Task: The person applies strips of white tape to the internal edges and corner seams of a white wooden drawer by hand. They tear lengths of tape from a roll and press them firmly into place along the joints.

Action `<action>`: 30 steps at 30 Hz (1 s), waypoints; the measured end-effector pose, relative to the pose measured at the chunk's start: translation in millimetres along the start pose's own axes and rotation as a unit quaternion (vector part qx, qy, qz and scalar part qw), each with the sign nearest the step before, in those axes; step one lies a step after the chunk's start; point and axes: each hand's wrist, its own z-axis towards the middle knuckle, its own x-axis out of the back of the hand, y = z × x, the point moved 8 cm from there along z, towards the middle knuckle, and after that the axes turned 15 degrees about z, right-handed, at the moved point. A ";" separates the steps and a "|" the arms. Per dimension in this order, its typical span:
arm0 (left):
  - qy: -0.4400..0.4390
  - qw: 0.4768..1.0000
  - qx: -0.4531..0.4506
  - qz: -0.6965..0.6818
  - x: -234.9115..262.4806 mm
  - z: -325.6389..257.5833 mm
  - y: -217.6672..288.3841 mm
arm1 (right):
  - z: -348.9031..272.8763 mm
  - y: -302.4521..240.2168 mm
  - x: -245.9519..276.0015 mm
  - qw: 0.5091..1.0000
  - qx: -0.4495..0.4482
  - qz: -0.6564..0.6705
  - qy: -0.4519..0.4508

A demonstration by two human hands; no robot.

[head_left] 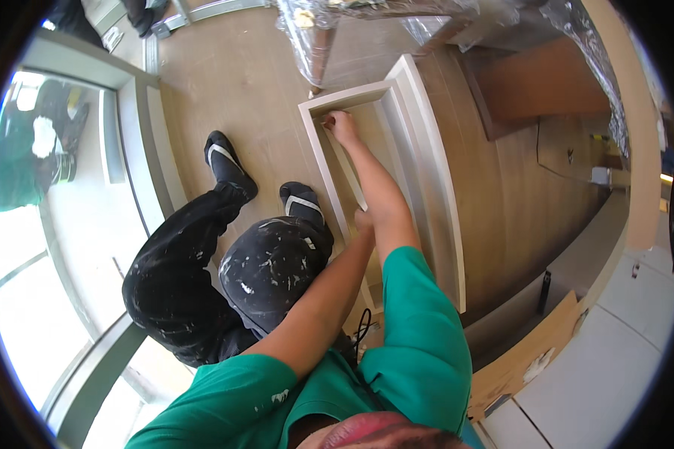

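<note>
A long, shallow, pale wooden frame like a drawer or box (434,161) lies on the floor in front of me. My right hand (341,126) reaches into its far left inner corner, fingers pinched together; whatever is between them is too small to tell. Closer to me, my left hand (363,220) is at the frame's left side, curled and partly covered by my right forearm. A thin pale strip (352,173) runs along the inside of that left side between my two hands. What my left hand grips is hidden.
My feet (228,161) are on the wooden floor left of the frame. Further left stands a glazed metal frame (138,150). Plastic-wrapped furniture (318,56) is beyond, a brown panel (539,82) at far right. A cable (558,170) and a plywood piece (528,355) lie right.
</note>
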 end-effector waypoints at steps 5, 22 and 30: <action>-0.015 0.999 -0.033 0.033 12.5 6.7 17.9 | 11.9 33.6 2.1 0.988 -0.029 0.128 0.079; 0.006 0.997 -0.054 0.054 18.0 3.9 6.8 | 1.5 19.5 -13.9 0.992 0.012 0.024 0.124; 0.004 0.996 -0.057 0.065 14.6 1.5 6.3 | -1.0 26.3 -12.5 0.988 0.026 -0.015 0.150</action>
